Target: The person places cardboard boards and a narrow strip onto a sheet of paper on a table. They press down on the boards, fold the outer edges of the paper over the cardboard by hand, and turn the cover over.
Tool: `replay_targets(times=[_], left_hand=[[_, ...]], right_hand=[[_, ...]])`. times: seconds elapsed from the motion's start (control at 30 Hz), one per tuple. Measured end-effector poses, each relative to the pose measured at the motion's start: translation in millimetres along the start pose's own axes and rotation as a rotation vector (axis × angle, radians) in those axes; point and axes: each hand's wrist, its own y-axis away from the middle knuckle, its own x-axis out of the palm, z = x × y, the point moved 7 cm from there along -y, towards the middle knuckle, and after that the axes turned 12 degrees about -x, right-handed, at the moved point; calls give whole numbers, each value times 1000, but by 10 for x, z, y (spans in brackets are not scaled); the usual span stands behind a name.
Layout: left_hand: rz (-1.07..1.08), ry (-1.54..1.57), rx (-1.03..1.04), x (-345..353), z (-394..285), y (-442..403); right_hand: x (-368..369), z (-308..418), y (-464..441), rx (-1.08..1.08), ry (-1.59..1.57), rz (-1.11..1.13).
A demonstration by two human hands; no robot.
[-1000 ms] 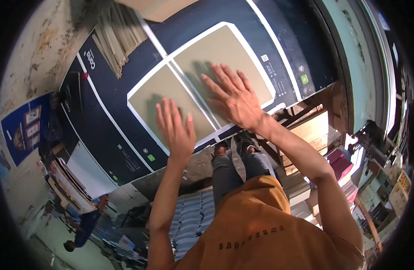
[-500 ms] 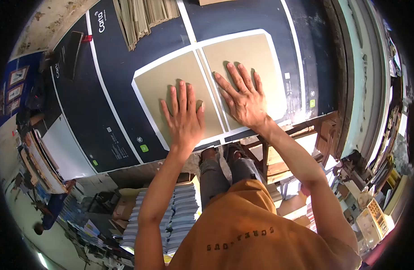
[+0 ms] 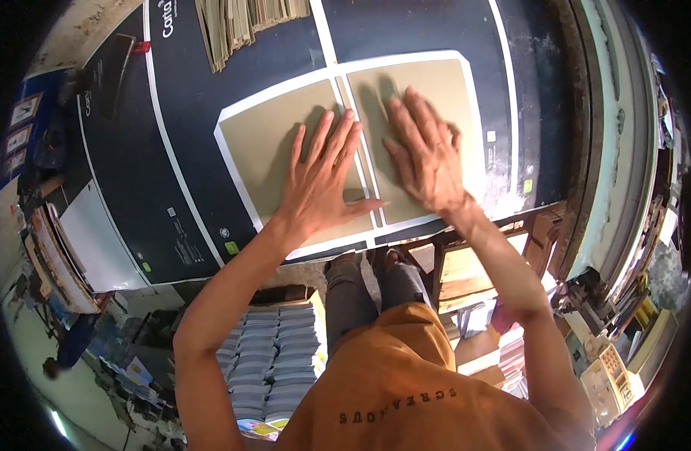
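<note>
A white cover sheet [image 3: 219, 143] lies on the dark table with two tan boards and a narrow tan spine strip [image 3: 358, 150] between them. Over the left board [image 3: 259, 139] is my left hand [image 3: 319, 180], its fingers spread and thumb stretched across the spine strip. My right hand [image 3: 432, 161] is above the right board [image 3: 368, 90], slightly blurred, with fingers apart and a shadow beside them. Neither hand holds anything. Whether the palms touch the boards I cannot tell.
Long thin board strips [image 3: 247, 26] are heaped at the table's far side. A dark flat object [image 3: 118, 75] lies at the far left. Stacked grey bundles [image 3: 274, 353] stand below the near edge, beside my legs. A pale-green machine frame [image 3: 604, 150] borders the right side.
My left hand has slid right toward the spine strip, its thumb now across it. My right hand has shifted right and its fingers look more bent and raised. The view has moved slightly.
</note>
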Motion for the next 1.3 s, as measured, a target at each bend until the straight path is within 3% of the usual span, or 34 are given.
replay_targets(times=[0.13, 1.03, 1.13, 1.3], left_hand=[[23, -85, 18, 46, -20, 4], [-17, 20, -19, -71, 54, -97], [-48, 17, -22, -117, 114, -225], [-17, -63, -14, -129, 136, -278]], right_hand=[[-26, -31, -245, -145, 211, 52], [96, -121, -362, -159, 133, 196], [106, -62, -442, -268, 151, 72], [213, -44, -486, -354, 190, 85]])
